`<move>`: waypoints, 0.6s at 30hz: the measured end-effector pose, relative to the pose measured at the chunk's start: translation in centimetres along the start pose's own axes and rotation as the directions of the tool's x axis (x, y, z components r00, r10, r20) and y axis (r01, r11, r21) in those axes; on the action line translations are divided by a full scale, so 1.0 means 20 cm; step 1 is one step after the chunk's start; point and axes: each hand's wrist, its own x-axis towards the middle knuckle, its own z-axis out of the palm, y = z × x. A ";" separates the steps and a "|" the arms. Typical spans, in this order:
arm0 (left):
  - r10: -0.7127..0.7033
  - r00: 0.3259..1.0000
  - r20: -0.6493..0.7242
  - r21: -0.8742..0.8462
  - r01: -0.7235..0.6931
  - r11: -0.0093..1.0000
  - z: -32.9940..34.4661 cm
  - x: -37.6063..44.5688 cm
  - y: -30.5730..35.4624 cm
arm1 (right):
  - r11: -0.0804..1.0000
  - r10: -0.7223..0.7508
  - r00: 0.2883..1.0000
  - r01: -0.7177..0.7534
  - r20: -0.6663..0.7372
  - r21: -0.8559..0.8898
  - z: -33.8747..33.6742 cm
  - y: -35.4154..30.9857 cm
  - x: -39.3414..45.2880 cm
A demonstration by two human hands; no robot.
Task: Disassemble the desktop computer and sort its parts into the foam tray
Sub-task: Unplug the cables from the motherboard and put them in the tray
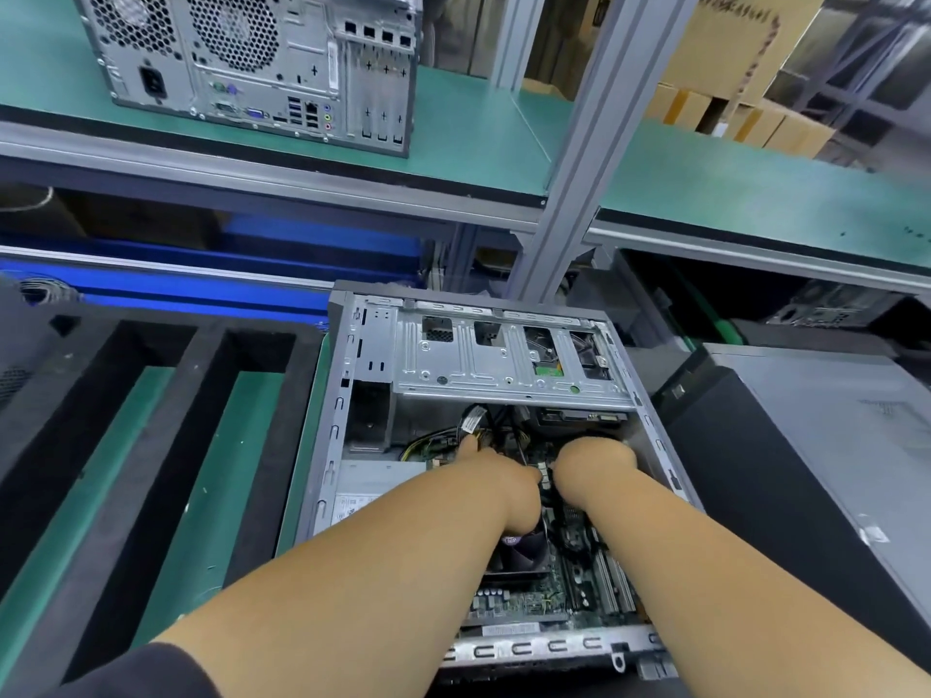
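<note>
- We have the desktop computer (483, 445) lying open on its side at the middle of the bench, with the foam tray (151, 420) just beside it on our left, its long slots showing nothing in them.
- Our left hand (496, 476) reaches into the cable bundle (483, 425) below the drive cage (509, 355); a finger points toward the yellow and black wires, but we cannot tell whether the others pinch anything.
- Our right hand (594, 463) is curled downward over the motherboard (549, 591) near its upper edge; what it grips, if anything, is hidden beneath it.
- We judge the step to be freeing a connector or cable, so we should brace the board with one hand and pull straight on the plug body, not on the wires.
- We should press any latch first and rock gently, keeping clear of the CPU fan (519, 551).
- A second tower (252, 68) stands on the shelf above, another case (806, 455) at our right.
</note>
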 end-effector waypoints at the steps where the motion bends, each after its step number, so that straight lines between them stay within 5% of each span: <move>1: -0.002 1.000 0.008 0.003 0.002 1.000 0.00 0.00 0.00 | 0.999 -0.009 1.000 0.010 0.012 -0.047 0.00 -0.01 0.00; 4: -0.007 1.000 0.018 0.004 0.007 1.000 -0.01 -0.01 0.00 | 0.995 -0.028 1.000 0.029 0.015 -0.094 0.00 -0.03 0.00; 10: -0.017 0.999 0.051 0.010 0.016 1.000 -0.01 -0.01 0.01 | 0.974 0.037 0.998 -0.049 0.058 0.221 0.01 0.03 0.00; 18: -0.033 0.995 0.089 -0.019 0.035 0.999 -0.01 0.02 -0.01 | 0.951 0.119 0.993 -0.110 -0.012 0.289 0.03 0.02 0.01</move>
